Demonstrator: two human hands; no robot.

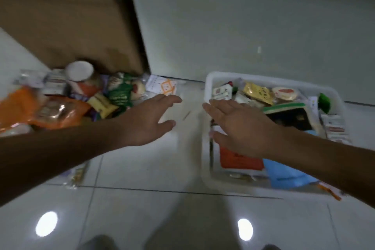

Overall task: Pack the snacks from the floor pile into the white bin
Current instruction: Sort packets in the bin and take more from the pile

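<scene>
Because the snacks must go from one place to the other, the loose pile of coloured snack packets (81,97) lies on the floor at the left, and the white rectangular plastic bin (261,79) stands near it at the right, with a bare strip of floor between them. The pile leans against a big brown cardboard box (71,16); it holds a crinkled orange bag (60,111), a green packet (119,93) and a jar with a round white lid (79,71). A flat white packet with an orange pattern (164,85) lies at the pile's edge nearest the bin. The bin already contains many packets, among them a yellow one (257,91), a flat orange one (239,160) and a blue one (288,174), so I judge the packing about half done. The left hand (148,122) reaches over the gap beside the pile, fingers spread and empty, probably to take the next snack. The right hand (237,128) hovers over the bin's left part, also flat and holding nothing; whether it touches the contents I cannot tell. Around all this is the pale tiled floor (152,168) and a plain wall (243,16).
</scene>
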